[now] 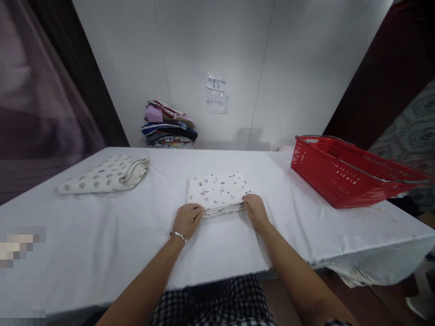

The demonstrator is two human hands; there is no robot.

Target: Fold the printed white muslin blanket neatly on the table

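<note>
A folded white cloth with small dark prints (217,190) lies in the middle of the white-covered table (102,235). My left hand (187,218) grips its near left corner, fingers curled at the edge of the layers. My right hand (255,209) holds the near right corner in the same way. A silver bracelet sits on my left wrist. Both forearms reach in from the bottom of the view.
Another folded white cloth with grey shapes (105,174) lies at the left of the table. A red plastic basket (346,170) stands at the right. A stack of colourful folded fabrics (168,124) rests against the back wall, below a paper note (216,93).
</note>
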